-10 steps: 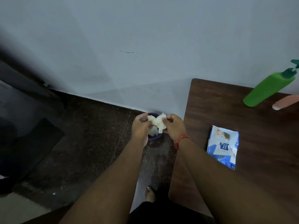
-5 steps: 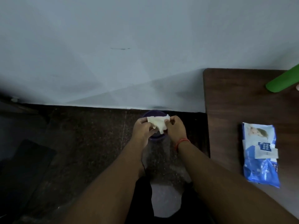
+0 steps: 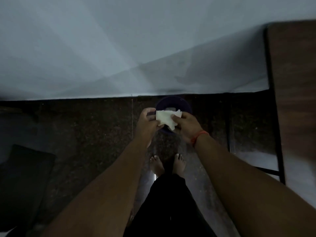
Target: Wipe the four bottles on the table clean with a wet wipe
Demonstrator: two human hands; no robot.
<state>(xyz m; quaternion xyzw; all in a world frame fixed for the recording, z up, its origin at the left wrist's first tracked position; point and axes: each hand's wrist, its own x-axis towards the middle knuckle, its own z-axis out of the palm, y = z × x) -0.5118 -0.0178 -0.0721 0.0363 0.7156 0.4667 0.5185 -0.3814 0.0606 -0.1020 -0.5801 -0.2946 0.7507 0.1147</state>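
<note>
Both hands (image 3: 147,124) (image 3: 185,126) pinch wipe (image 3: 166,119) above bin rim (image 3: 186,104).

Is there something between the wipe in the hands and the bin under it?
Nothing visible. Left hand and right hand pinch the wipe right over the open dark bin on the floor.

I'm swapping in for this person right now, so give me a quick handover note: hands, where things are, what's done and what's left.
Left hand: pinches the left edge of the wet wipe.
Right hand: pinches its right edge.
The wipe is held stretched between both hands above a dark purple bin on the floor by the wall.
Table: only its left edge shows; no bottles or wipe pack in view.
Done: cannot be judged from this view.
Left: the wipe looks about to be dropped; check the bottles.
</note>
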